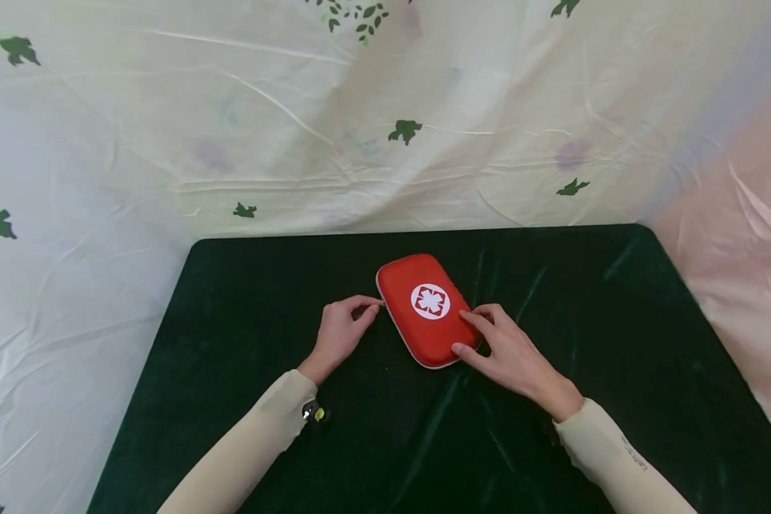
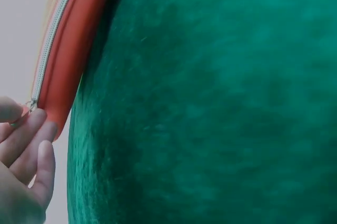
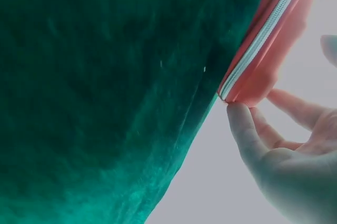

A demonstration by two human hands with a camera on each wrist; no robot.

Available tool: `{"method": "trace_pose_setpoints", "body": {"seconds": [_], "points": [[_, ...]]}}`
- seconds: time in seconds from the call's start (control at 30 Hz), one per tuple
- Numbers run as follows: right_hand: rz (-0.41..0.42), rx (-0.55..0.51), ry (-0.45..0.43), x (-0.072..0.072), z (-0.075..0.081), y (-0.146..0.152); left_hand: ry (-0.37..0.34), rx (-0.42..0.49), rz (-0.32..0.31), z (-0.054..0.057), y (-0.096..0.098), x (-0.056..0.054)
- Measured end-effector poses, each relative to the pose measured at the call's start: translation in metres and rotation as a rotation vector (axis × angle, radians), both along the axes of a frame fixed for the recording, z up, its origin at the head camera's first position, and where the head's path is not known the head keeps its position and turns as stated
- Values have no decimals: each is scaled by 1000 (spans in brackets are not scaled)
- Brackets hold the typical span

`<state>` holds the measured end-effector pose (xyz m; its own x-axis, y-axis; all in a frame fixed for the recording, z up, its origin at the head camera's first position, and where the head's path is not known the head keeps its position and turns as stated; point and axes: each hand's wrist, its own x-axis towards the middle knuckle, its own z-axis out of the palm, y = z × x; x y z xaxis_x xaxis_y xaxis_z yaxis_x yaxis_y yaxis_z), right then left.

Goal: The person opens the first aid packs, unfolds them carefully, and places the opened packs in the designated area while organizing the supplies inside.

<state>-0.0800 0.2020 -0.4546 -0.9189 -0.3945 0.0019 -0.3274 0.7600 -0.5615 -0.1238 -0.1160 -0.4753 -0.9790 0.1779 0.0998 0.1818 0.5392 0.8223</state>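
Observation:
A red zippered first-aid case (image 1: 401, 285) with a round white cross emblem (image 1: 431, 301) lies flat and slantwise on the dark green table. At its left side, my left hand (image 1: 340, 328) pinches the small metal zipper pull (image 2: 32, 105) between thumb and fingers. From that pull a pale zipper (image 2: 52, 34) runs along the case's side, its teeth joined where visible. My right hand (image 1: 514, 357) holds the near right corner, thumb and fingertips bent against it. The right wrist view shows those fingers on the case's end, beside the zipper (image 3: 258, 39).
Dark green velvety cloth (image 1: 250, 285) covers the table, with some creases. Behind and at both sides hangs a pale curtain (image 1: 283, 143) with green leaf-like prints, close to the table's back edge. A small dark round object (image 1: 313, 412) sits at the left cuff.

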Motion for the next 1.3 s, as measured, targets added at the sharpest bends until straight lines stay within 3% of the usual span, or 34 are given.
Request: {"method": "trace_pose_setpoints", "body": {"seconds": [0.33, 0.57, 0.8, 1.03, 1.3], "points": [[47, -34, 9, 28, -2, -13, -41, 33, 23, -2, -1, -22], [84, 26, 23, 32, 0, -16, -100, 74, 41, -3, -2, -30], [106, 127, 141, 8, 10, -14, -116, 38, 15, -6, -3, -31], [154, 186, 109, -28, 9, -21, -109, -1, -14, -11, -3, -30], [205, 254, 78, -58, 5, -29, -101, -34, -22, -11, -3, -35]]}}
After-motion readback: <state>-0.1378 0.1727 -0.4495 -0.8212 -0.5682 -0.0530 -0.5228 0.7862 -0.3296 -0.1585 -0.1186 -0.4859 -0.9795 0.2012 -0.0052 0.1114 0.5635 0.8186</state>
